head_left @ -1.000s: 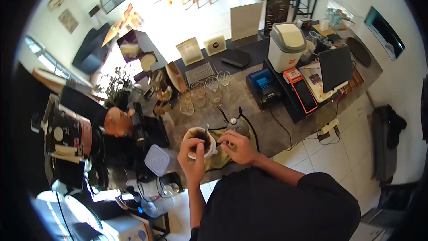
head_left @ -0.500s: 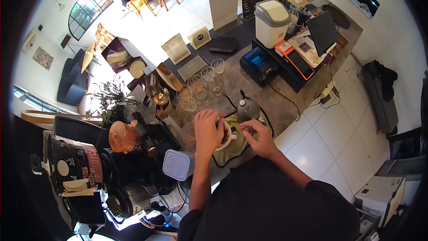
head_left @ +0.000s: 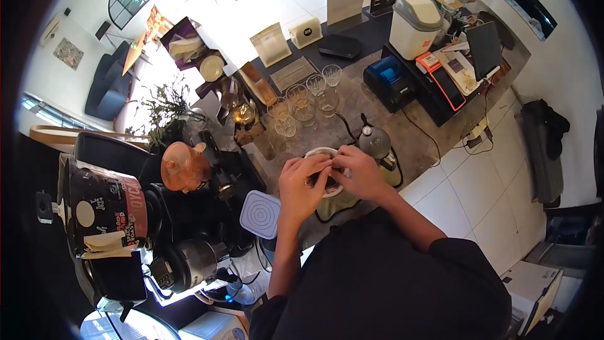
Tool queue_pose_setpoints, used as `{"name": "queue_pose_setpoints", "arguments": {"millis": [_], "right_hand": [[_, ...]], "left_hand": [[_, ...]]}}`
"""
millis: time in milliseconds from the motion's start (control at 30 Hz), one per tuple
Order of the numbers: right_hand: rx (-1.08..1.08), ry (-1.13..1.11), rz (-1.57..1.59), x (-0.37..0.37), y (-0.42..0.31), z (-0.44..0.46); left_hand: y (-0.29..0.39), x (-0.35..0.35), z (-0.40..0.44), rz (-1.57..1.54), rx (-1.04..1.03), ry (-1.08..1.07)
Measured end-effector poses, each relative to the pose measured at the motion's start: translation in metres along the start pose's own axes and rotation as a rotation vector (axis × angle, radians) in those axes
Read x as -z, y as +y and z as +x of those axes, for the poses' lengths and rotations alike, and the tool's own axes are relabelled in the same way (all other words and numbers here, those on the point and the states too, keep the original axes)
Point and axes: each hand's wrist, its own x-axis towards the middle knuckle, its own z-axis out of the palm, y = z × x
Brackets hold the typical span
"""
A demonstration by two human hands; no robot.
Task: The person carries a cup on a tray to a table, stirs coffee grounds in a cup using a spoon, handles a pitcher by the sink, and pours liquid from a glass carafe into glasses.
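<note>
My left hand [head_left: 301,184] and my right hand [head_left: 360,175] meet over a white cup-like vessel [head_left: 322,151] with dark contents. The fingertips of both hands are pinched together above its opening, and whatever they hold is too small or hidden to make out. Part of the vessel's rim shows behind and below my fingers. Under it lies a green cloth [head_left: 340,208] on the counter. A grey gooseneck kettle [head_left: 375,142] stands just beyond my right hand, its black spout pointing left.
Several clear glasses [head_left: 301,112] stand beyond my hands. To the left are a square-lidded container [head_left: 260,214], an orange-pink dripper [head_left: 184,167] and a coffee grinder [head_left: 189,264]. A blue-black printer [head_left: 393,82] and an orange-edged card terminal [head_left: 447,85] sit at the right.
My right hand has moved left to meet my left hand over the vessel; before, it was held apart at the vessel's right. The camera view has shifted, so the counter items appear farther right.
</note>
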Motion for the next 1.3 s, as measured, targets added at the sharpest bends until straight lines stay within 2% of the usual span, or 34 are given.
{"name": "queue_pose_setpoints", "arguments": {"millis": [133, 200, 267, 433, 500, 667, 767, 800, 867, 900, 1000, 1100, 1300], "right_hand": [[-0.016, 0.138, -0.007, 0.009, 0.006, 0.000], [-0.045, 0.181, -0.032, 0.018, 0.007, 0.001], [-0.120, 0.172, -0.004, 0.024, 0.003, -0.001], [-0.079, 0.092, -0.085, 0.019, 0.003, -0.007], [-0.112, 0.187, -0.091, 0.011, 0.003, -0.009], [-0.056, 0.147, -0.102, 0.001, -0.004, -0.006], [-0.066, 0.131, -0.045, -0.001, -0.006, -0.015], [-0.081, 0.153, -0.011, -0.002, -0.004, -0.010], [-0.106, 0.162, 0.071, -0.003, 0.005, -0.009], [-0.145, 0.162, 0.111, -0.003, 0.006, -0.008], [-0.185, 0.178, 0.156, -0.002, 0.006, -0.007], [-0.169, 0.190, 0.185, -0.002, 0.003, -0.004], [0.040, 0.195, 0.036, -0.001, -0.017, 0.008]], "left_hand": [[-0.006, -0.006, -0.023, -0.097, 0.109, 0.162], [-0.011, -0.010, -0.038, -0.251, 0.137, 0.318], [-0.029, -0.019, -0.059, -0.252, 0.178, 0.249], [-0.046, -0.043, -0.087, -0.333, 0.198, 0.175], [-0.049, -0.051, -0.091, -0.362, 0.215, 0.181], [-0.066, -0.071, -0.082, -0.629, 0.338, -0.006], [-0.102, -0.094, -0.091, -0.654, 0.380, -0.103], [-0.107, -0.097, -0.089, -0.645, 0.363, -0.101], [-0.107, -0.107, -0.090, -0.528, 0.273, 0.105], [-0.108, -0.107, -0.089, -0.528, 0.272, 0.122], [-0.114, -0.106, -0.095, -0.565, 0.388, 0.093], [-0.122, -0.112, -0.100, -0.603, 0.368, 0.114], [-0.134, -0.120, -0.102, -0.600, 0.326, 0.094]]}}
